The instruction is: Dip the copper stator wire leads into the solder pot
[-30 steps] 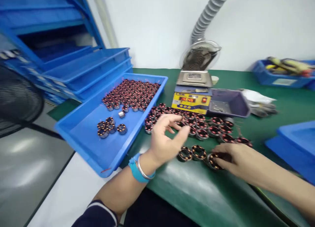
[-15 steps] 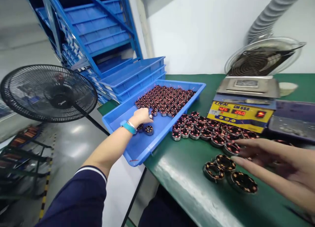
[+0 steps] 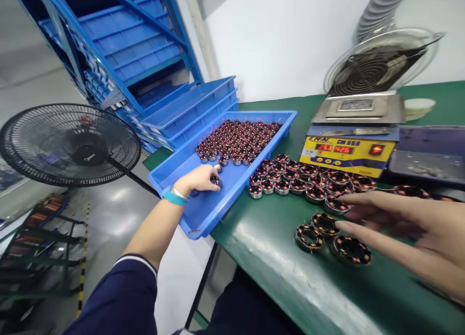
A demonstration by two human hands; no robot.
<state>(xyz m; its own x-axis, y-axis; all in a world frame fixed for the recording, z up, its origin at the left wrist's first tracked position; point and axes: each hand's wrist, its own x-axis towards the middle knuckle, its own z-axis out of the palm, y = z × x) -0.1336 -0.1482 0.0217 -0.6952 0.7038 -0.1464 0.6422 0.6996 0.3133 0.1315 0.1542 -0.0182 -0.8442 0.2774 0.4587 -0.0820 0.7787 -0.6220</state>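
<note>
Now, left hand (image 3: 198, 178) over the blue tray (image 3: 232, 177), grip around a wound ring (image 3: 215, 180) — right hand (image 3: 417, 228), grip apart.

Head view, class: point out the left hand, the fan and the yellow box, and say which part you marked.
Left hand (image 3: 199, 178): head view, on the back of the hand.
Fan (image 3: 87, 149): head view, on the hub inside the grille.
Yellow box (image 3: 345, 158): head view, on its front panel.

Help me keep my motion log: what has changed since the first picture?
The left hand moved leftward from above the bench into the blue tray, now gripping a wound core. The right hand let go of the frontmost bench core. The yellow unit stayed put.
</note>
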